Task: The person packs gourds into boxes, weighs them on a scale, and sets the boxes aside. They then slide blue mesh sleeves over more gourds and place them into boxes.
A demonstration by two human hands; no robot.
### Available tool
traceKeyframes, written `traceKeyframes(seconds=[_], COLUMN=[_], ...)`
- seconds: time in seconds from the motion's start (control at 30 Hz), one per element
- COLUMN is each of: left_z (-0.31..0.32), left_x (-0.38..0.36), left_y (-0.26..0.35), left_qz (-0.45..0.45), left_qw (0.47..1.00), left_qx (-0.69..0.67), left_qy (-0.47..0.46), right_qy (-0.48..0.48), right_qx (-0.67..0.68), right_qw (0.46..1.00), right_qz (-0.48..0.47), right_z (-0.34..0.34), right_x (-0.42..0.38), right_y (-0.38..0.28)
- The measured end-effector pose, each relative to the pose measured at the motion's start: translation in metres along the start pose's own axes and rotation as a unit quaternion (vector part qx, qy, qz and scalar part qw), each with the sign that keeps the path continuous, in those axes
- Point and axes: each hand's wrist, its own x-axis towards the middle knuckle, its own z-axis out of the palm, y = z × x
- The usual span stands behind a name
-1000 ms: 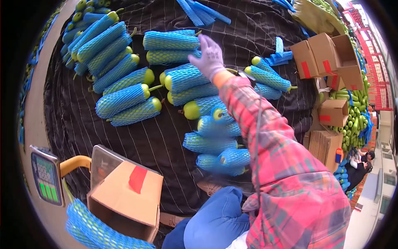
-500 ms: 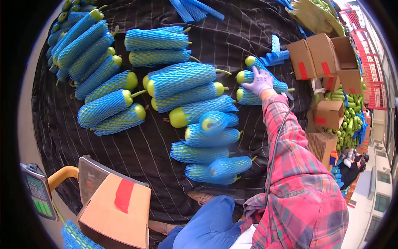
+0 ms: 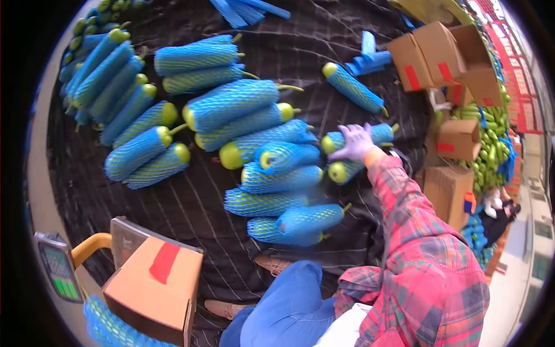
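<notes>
My right hand (image 3: 355, 143), in a pale purple glove, is laid palm down over a green gourd in blue netting (image 3: 381, 134), its fingers curled round the gourd's upper side. Just below it, partly under my wrist, lies another netted gourd (image 3: 341, 172). A third netted gourd (image 3: 355, 89) rests slantwise above the hand. To the left, a column of netted gourds (image 3: 237, 107) runs down the dark cloth (image 3: 191, 202). My left hand is out of view.
More netted gourds (image 3: 144, 153) lie at left. Blue netting sleeves (image 3: 370, 61) and cardboard boxes (image 3: 442, 55) are at upper right. A box (image 3: 153, 283) sits on a scale by its display (image 3: 60, 269) at lower left. Another person (image 3: 500, 217) is at far right.
My right hand has moved down towards my body, and the two lower gourds have shifted with it. A gap has opened below the slanted gourd. The whole view has shifted slightly.
</notes>
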Motion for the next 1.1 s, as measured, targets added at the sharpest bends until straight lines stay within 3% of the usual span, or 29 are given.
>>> traceKeyframes(seconds=[0.07, 0.13, 0.2, 0.27, 0.3, 0.33, 0.4, 0.47, 0.53, 0.63, 0.73, 0.77, 0.87, 0.93, 1.0, 1.07, 1.1], left_z=[-0.010, -0.022, -0.030, -0.036, -0.039, -0.042, -0.046, -0.048, -0.050, -0.049, -0.045, -0.044, -0.042, -0.045, -0.046, -0.042, -0.040], left_x=[-0.009, -0.016, -0.020, -0.026, -0.028, -0.029, -0.036, -0.044, -0.054, -0.063, -0.070, -0.074, -0.082, -0.087, -0.091, -0.086, -0.084], left_y=[-0.011, -0.022, -0.032, -0.042, -0.048, -0.053, -0.060, -0.066, -0.071, -0.076, -0.081, -0.081, -0.081, -0.082, -0.083, -0.083, -0.084], left_qz=[0.009, 0.015, 0.017, 0.011, 0.008, 0.003, -0.004, -0.015, -0.028, -0.043, -0.067, -0.077, -0.099, -0.112, -0.122, -0.117, -0.114], left_qw=[1.000, 0.999, 0.998, 0.998, 0.998, 0.997, 0.996, 0.995, 0.993, 0.991, 0.988, 0.986, 0.980, 0.975, 0.972, 0.976, 0.978], left_qx=[0.007, 0.022, 0.032, 0.043, 0.048, 0.054, 0.062, 0.072, 0.082, 0.095, 0.109, 0.116, 0.145, 0.167, 0.175, 0.152, 0.143], left_qy=[0.024, 0.037, 0.044, 0.050, 0.049, 0.053, 0.062, 0.070, 0.078, 0.089, 0.090, 0.090, 0.097, 0.099, 0.099, 0.102, 0.102], right_qy=[0.000, -0.110, -0.282, -0.319, -0.106, 0.110, 0.287, 0.346, 0.331, 0.187, 0.113, 0.133, 0.186, 0.234, 0.249, 0.242, 0.255], right_qx=[0.007, -0.006, -0.011, -0.035, 0.054, 0.145, 0.274, 0.228, 0.126, 0.035, -0.079, -0.077, 0.119, 0.270, 0.390, 0.563, 0.585], right_qw=[1.000, 0.993, 0.959, 0.947, 0.993, 0.983, 0.909, 0.889, 0.924, 0.981, 0.988, 0.985, 0.958, 0.919, 0.885, 0.790, 0.768], right_qz=[0.015, 0.034, 0.019, 0.004, -0.015, -0.036, -0.130, -0.192, -0.140, -0.027, -0.072, -0.084, -0.181, -0.165, -0.050, 0.013, 0.052], right_z=[0.006, -0.021, -0.047, -0.106, -0.107, -0.114, -0.144, -0.148, -0.147, -0.178, -0.207, -0.205, -0.178, -0.161, -0.144, -0.123, -0.103], right_x=[0.006, 0.016, 0.057, 0.106, 0.136, 0.154, 0.186, 0.227, 0.242, 0.225, 0.226, 0.228, 0.242, 0.215, 0.195, 0.205, 0.226], right_y=[0.002, -0.005, -0.004, -0.050, -0.063, -0.085, -0.151, -0.208, -0.255, -0.294, -0.296, -0.294, -0.267, -0.247, -0.220, -0.178, -0.143])
